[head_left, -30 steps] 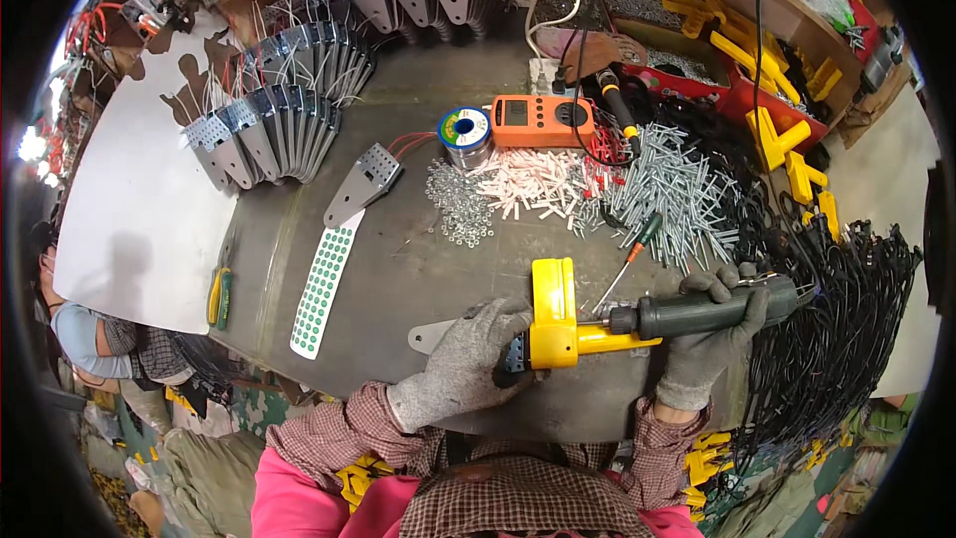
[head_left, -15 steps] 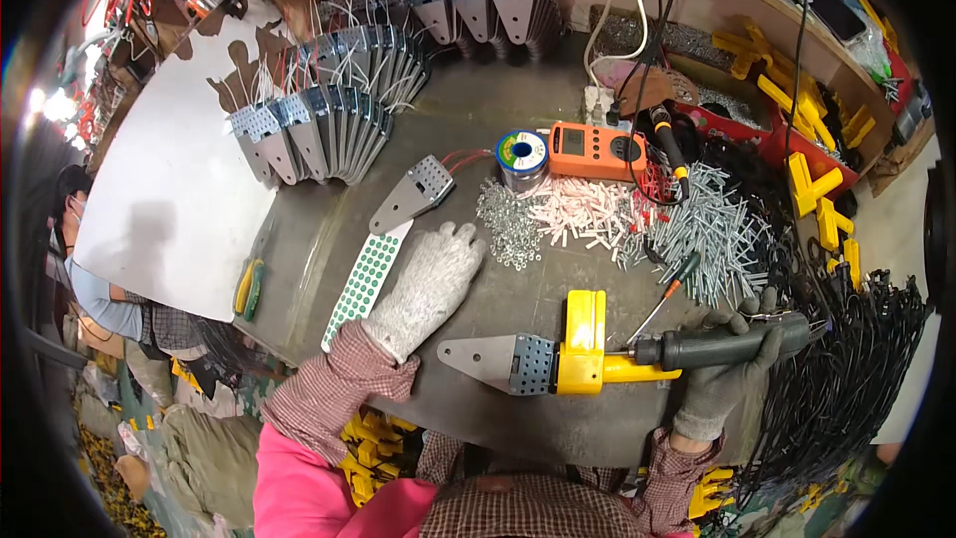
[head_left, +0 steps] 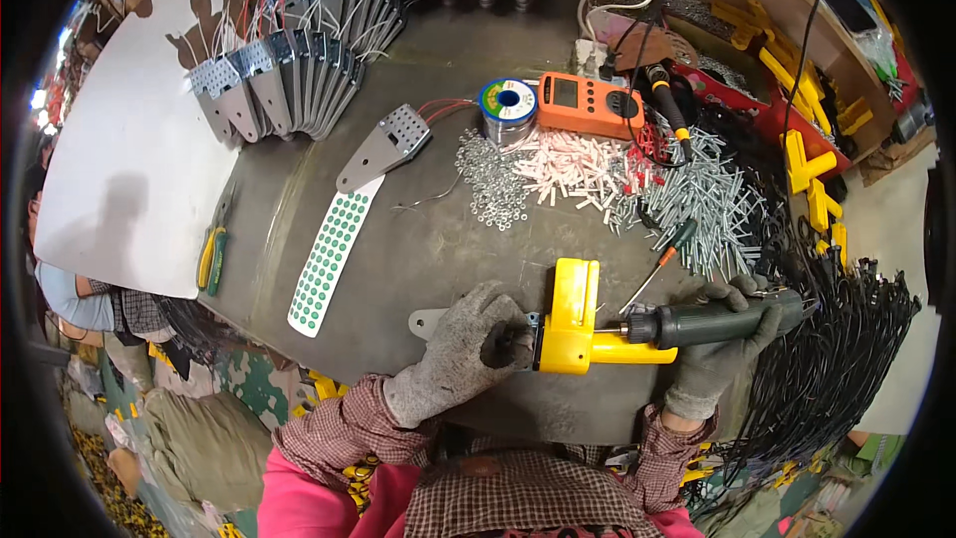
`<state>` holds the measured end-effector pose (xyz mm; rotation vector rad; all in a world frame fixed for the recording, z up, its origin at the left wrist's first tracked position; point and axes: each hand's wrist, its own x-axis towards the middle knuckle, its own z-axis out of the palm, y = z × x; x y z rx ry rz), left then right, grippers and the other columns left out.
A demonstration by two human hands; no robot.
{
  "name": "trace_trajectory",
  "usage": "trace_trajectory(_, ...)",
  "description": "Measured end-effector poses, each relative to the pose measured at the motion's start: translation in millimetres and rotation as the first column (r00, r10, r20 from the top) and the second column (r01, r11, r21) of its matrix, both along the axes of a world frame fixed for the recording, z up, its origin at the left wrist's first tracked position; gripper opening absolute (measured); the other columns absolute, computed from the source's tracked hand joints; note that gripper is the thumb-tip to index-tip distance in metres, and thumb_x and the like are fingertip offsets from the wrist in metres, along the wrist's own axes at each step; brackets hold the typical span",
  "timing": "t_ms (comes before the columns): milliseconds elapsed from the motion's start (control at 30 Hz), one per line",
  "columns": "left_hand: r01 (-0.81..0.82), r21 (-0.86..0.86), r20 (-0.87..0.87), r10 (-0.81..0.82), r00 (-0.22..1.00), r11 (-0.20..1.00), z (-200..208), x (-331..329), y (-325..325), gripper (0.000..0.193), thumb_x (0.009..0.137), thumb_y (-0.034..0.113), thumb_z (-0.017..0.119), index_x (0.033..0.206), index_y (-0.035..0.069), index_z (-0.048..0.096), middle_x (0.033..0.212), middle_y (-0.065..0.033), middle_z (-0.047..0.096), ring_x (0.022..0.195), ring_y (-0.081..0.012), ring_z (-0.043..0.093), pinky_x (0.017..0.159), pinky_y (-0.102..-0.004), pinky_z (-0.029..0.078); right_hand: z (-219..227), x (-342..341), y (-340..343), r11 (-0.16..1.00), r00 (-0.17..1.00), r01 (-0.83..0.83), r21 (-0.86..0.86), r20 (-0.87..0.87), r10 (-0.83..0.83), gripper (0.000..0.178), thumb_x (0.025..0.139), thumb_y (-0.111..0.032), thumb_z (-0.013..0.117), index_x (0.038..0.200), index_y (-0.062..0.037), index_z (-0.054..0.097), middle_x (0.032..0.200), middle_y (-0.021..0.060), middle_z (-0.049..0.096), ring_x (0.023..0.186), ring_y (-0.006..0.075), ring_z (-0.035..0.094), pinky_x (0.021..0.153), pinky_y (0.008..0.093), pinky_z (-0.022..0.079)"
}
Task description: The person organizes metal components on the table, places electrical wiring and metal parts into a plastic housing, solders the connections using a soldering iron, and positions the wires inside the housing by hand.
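Centrally, the bench [head_left: 418, 269] carries all parts, with a white sheet [head_left: 119, 169] lying along its left side. At the far edge stands a fanned row of grey brackets [head_left: 299, 70]; one more bracket [head_left: 383, 146] lies flat nearer the middle, just above a strip of green dots [head_left: 327, 257]. Right of centre lie an orange meter [head_left: 590, 105], a solder spool [head_left: 508, 100], and heaps of screws [head_left: 697, 204] and white sleeves [head_left: 573, 164]. Near the front edge sits the yellow block [head_left: 570, 331] (mounted on a metal plate [head_left: 430, 321]). The left hand [head_left: 463, 354], gloved, presses on the plate, fingers curled together against the block. The right hand [head_left: 722, 354] has its fingers clamped around the driver [head_left: 712, 314], whose tip meets the block. A small screwdriver [head_left: 665, 257] lies just behind.
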<state>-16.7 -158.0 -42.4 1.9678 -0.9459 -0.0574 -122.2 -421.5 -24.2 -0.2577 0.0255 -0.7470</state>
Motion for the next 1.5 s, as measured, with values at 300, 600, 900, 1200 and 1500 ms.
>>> trace_trajectory(300,0.061,-0.008,-0.064,-0.061,0.996,0.998,-6.6,-0.6,5.6,0.023,0.074,0.011,0.071,0.089,0.007,0.054,0.095,-0.0133,0.054,0.088,-0.0349,0.055,0.079,-0.0445,0.045,1.7,6.3,8.8,0.99,0.971,-0.136,-0.02,0.194,0.137,0.035,0.094,-0.028,0.067,0.119,-0.0129,0.047,0.095,0.0004,0.05,0.09,0.0159,0.054,0.097,0.0467,0.042)
trace_trajectory(600,0.196,-0.006,0.047,-0.196,0.98,0.981,-4.1,8.1,12.1,0.037,0.077,0.007,0.07,0.111,0.007,0.055,0.117,-0.0131,0.056,0.109,-0.0359,0.056,0.089,-0.0455,0.049,-4.6,3.3,4.1,0.996,0.98,-0.085,-0.032,0.177,0.09,0.036,0.095,-0.03,0.064,0.121,-0.0149,0.045,0.099,-0.0005,0.048,0.092,0.0162,0.051,0.102,0.0498,0.037)
trace_trajectory(900,0.283,-0.068,-0.085,-0.289,0.954,0.957,-9.7,12.3,15.0,0.048,0.071,0.001,0.068,0.117,0.009,0.056,0.123,-0.0133,0.054,0.114,-0.0354,0.054,0.089,-0.0467,0.048,-12.3,1.5,1.2,0.965,0.961,-0.083,0.249,0.278,0.011,0.034,0.097,-0.028,0.062,0.122,-0.0146,0.043,0.097,-0.001,0.048,0.091,0.0142,0.049,0.106,0.0472,0.036)
trace_trajectory(1200,0.201,-0.041,0.008,-0.201,0.979,0.979,6.2,7.1,14.3,0.03,0.079,0.002,0.069,0.108,0.004,0.061,0.109,-0.0126,0.063,0.104,-0.0362,0.06,0.091,-0.0449,0.05,3.9,-2.7,10.0,0.994,0.987,-0.093,-0.063,0.122,0.1,0.035,0.098,-0.032,0.059,0.128,-0.0157,0.048,0.105,-0.0007,0.052,0.094,0.0157,0.056,0.101,0.0525,0.039)
trace_trajectory(1500,-0.258,0.652,0.488,-0.134,0.862,0.713,22.4,92.7,0.9,0.018,0.08,0.007,0.062,0.098,0.002,0.064,0.106,-0.0133,0.061,0.098,-0.032,0.062,0.081,-0.0417,0.054,-5.7,-25.6,-1.0,0.967,0.954,0.21,-0.143,0.248,-0.17,0.036,0.091,-0.018,0.068,0.122,-0.0129,0.052,0.102,0.0049,0.052,0.081,0.015,0.054,0.085,0.0312,0.048)
